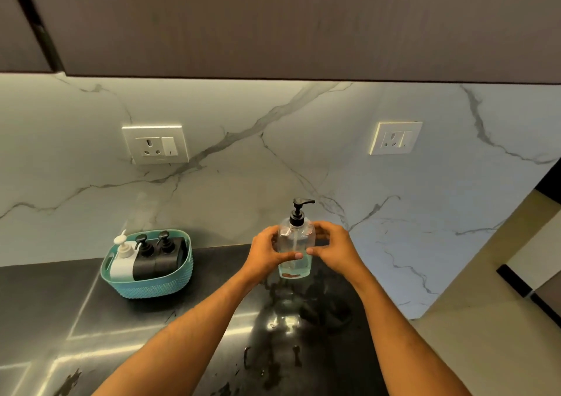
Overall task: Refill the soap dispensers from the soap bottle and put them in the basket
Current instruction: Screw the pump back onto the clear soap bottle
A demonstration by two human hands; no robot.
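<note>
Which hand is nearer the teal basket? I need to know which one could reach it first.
Left. The left hand grips the clear soap bottle on the side that faces the basket; the right hand holds the bottle's far side.

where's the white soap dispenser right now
In the head view, the white soap dispenser stands at the left end of the teal basket, beside two black dispensers, on the dark counter left of both hands.

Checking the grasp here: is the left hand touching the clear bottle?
Touching. The head view shows the left hand wrapped around the clear bottle, thumb across its front.
</note>
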